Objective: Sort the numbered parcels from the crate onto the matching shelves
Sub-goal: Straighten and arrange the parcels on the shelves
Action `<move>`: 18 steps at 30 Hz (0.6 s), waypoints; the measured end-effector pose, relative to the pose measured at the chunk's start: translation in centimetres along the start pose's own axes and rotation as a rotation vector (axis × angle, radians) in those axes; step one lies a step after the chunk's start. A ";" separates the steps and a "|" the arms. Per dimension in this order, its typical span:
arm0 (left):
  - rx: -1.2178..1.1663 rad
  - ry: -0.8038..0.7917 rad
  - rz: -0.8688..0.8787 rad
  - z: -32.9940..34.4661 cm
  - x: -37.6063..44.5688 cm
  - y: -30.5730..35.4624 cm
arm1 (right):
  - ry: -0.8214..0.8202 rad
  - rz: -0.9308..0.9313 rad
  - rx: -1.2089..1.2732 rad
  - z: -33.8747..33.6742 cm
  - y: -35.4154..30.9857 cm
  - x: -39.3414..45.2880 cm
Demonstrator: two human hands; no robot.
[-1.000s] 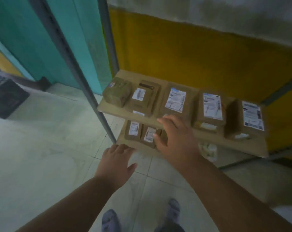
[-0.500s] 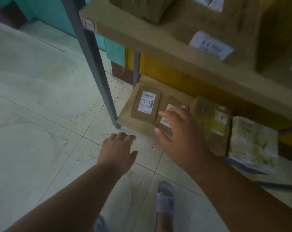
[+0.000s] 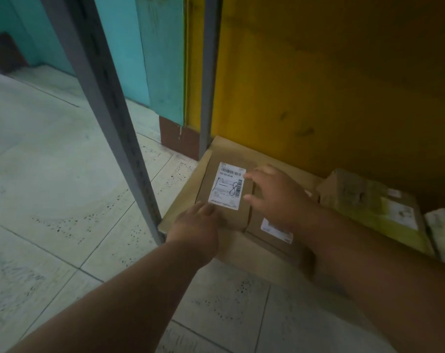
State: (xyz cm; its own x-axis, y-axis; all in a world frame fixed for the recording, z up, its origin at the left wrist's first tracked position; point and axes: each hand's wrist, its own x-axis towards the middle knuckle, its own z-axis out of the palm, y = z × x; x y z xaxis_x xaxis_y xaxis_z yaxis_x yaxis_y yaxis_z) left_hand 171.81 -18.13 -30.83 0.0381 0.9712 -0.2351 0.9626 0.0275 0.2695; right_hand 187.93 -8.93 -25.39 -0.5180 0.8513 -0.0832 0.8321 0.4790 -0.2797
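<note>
The right hand [image 3: 277, 197] covers most of the second brown parcel [image 3: 269, 230], so only a corner of its label shows. The small print on the first parcel's label [image 3: 227, 186] is too fine to read. At the right edge, a pale wrapped parcel [image 3: 444, 233] is cut off.

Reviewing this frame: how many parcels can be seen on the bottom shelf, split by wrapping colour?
Brown cardboard parcels: 2, the labelled one under both hands and its neighbour on its right.
Yellow-green taped parcel: 1.
Pale wrapped parcel, cut off by the frame edge: 1.
Total: 4 on the bottom shelf.
</note>
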 end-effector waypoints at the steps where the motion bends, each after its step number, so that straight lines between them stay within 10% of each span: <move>1: 0.014 0.013 0.005 0.4 -0.2 -0.5 | -0.021 -0.002 0.000 0.8 0.3 1.0; 18: -0.106 0.043 -0.068 1.7 -2.3 -2.5 | -0.160 0.062 -0.013 4.0 2.3 3.4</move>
State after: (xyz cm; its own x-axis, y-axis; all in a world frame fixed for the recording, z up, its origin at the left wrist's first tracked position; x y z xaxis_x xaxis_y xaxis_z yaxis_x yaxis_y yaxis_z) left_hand 169.75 -20.82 -32.53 -0.0403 0.9754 -0.2168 0.9288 0.1166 0.3518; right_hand 187.34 -5.77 -30.12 -0.4894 0.8351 -0.2511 0.8656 0.4301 -0.2565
